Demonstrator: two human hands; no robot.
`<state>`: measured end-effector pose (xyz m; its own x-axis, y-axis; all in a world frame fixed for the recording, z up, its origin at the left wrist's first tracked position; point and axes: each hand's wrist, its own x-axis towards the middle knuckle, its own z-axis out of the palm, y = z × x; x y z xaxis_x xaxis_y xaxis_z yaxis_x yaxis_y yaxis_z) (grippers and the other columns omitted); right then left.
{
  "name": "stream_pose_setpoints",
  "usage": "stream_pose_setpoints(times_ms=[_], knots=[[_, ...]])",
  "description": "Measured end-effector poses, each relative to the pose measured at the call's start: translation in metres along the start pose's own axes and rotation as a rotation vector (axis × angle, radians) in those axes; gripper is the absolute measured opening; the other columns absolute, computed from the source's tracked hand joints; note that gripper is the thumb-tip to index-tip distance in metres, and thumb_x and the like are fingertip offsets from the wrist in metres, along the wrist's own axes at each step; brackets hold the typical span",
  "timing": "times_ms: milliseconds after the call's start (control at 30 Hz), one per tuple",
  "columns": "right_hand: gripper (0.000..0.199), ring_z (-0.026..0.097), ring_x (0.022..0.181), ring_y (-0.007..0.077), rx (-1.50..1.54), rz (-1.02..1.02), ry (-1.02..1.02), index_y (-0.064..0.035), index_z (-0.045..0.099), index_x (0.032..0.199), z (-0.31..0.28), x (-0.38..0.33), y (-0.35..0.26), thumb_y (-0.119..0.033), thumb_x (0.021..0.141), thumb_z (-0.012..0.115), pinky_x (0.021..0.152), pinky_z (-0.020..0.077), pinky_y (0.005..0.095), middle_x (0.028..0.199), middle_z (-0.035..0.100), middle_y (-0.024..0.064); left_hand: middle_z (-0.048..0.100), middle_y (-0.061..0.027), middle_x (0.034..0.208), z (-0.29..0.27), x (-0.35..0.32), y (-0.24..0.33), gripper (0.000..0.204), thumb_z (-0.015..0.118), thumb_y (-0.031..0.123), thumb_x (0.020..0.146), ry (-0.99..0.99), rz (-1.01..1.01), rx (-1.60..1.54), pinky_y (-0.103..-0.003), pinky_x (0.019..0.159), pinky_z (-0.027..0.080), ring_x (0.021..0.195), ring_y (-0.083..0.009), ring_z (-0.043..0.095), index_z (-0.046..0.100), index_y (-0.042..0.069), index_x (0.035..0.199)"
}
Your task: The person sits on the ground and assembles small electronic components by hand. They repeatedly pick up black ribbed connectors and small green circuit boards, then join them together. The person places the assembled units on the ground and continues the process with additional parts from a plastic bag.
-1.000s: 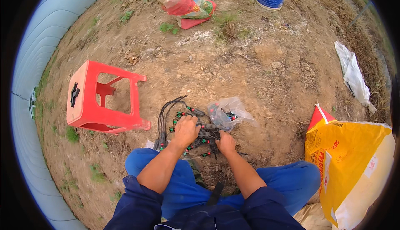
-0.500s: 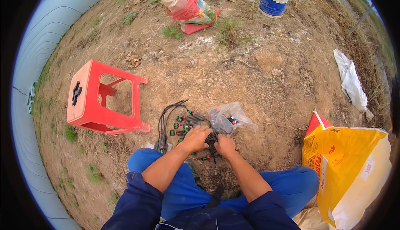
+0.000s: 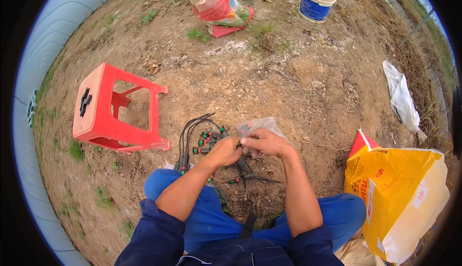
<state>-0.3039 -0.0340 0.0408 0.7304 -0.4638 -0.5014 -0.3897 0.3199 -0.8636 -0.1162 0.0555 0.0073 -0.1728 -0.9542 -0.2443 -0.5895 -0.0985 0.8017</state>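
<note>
My left hand [image 3: 225,152] and my right hand [image 3: 264,142] meet above a heap of fittings on the soil. Both are closed, fingertips pinched together; a small dark bit shows between them, too hidden to name. Below and left lie several black ribbed fittings [image 3: 204,149] with green and red ends. Thin black tubes [image 3: 185,141] curve up along the heap's left side. One more ribbed piece [image 3: 248,177] with a thin black tube lies below my right hand. A clear plastic bag [image 3: 273,125] sits just behind my right hand, partly covered by it.
A red plastic stool [image 3: 103,107] lies on its side at left, a black clip-like piece [image 3: 85,102] against its seat. Far off are an open red sack [image 3: 211,6] and a white-blue bucket [image 3: 316,3]. Right hold a yellow sack [image 3: 394,184] and white sheeting [image 3: 403,95].
My right hand has risen from the heap and turned inward to meet my left fingertips. A ribbed piece with a thin tube now shows below it. The view has shifted slightly.
</note>
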Motion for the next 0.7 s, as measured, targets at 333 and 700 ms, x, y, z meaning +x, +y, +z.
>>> stream_pose_setpoints(times_ms=[333, 700], knots=[[0.037, 0.070, 0.077, 0.0254, -0.118, 0.017, 0.377, -0.0017, 0.069, 0.109, 0.032, 0.054, 0.118, -0.033, 0.089, 0.066, 0.069, 0.0547, 0.0364, 0.088, 0.073, 0.0165, 0.047, 0.0070, 0.055, -0.104, -0.018, 0.072, 0.040, 0.071, 0.030, 0.091, 0.408, -0.226, -0.278, -0.029, 0.045, 0.030, 0.052, -0.0031, 0.041, 0.057, 0.008, 0.061], [0.033, 0.067, 0.077, 0.0177, 0.209, -0.065, 0.447, 0.0010, 0.069, 0.112, 0.071, 0.090, 0.141, -0.020, 0.086, 0.071, 0.071, 0.0524, 0.0327, 0.084, 0.072, 0.0116, 0.056, -0.0051, 0.051, -0.072, -0.022, 0.039, 0.054, 0.060, 0.045, 0.096, 0.204, -0.485, -0.186, -0.033, 0.048, 0.044, 0.046, -0.0140, 0.055, 0.056, 0.006, 0.059]])
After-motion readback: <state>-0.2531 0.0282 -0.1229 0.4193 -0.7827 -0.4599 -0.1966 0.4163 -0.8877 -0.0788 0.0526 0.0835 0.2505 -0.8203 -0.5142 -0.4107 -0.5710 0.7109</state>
